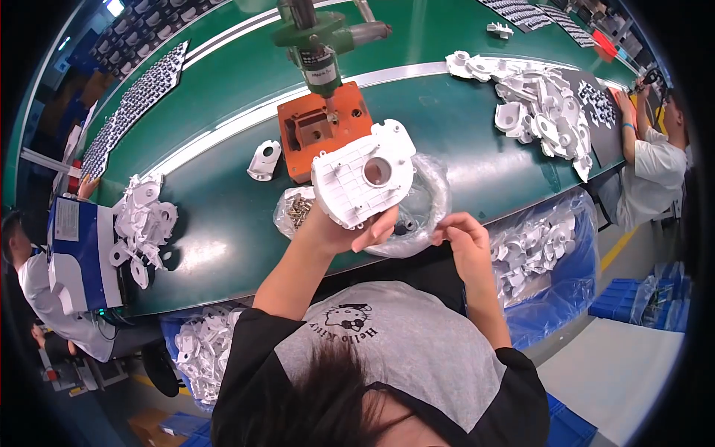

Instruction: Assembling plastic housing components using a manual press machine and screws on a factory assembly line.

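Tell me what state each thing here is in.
Left hand, closed on the housing.
Right hand, part-curled; grip unclear.
White plastic housing, held, broad face showing.
Orange fixture, partly hidden by the housing.
Green press, tip over the fixture; power unclear.
Fastener bag, open.
Rolled-rim plastic bag, open.
Blue bin at right, heaped with white parts.

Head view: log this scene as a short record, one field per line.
Left hand: left hand gripping a white plastic housing with a round hole
Right hand: right hand beside a clear plastic bag; fingertips close together, any small item between them unclear
Fixture: orange block beneath a green machine head
Fasteners: brass-coloured screws, bagged, left of the clear plastic bag
Stock: heaped white parts on the green table, right side
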Demonstrator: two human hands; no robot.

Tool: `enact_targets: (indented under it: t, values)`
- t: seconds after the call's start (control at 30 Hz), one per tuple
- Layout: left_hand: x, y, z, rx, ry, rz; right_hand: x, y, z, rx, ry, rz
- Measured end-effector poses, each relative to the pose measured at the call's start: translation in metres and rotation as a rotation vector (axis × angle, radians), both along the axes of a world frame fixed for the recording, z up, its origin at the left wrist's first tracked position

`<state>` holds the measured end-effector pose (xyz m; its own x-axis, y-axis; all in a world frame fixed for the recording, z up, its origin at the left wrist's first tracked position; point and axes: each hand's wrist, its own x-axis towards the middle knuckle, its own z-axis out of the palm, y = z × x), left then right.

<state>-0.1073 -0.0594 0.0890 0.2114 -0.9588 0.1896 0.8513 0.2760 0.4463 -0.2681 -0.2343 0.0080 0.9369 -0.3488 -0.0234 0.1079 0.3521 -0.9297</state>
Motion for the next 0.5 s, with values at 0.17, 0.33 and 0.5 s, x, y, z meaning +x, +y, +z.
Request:
enact_targets:
  t: [0.17,0.33,0.5]
  values:
    - [-0.013,0.006,0.002,0.030,0.004,0.045,0.007,0.018,0.013,-0.022,0.002,0.056]
    - [-0.017,0.016,0.000,-0.046,0.120,0.004,0.004,0.020,0.014,-0.024,0.055,0.072]
    - [-0.021,0.023,-0.001,-0.063,0.167,0.011,0.002,0.021,0.013,-0.055,0.041,0.063]
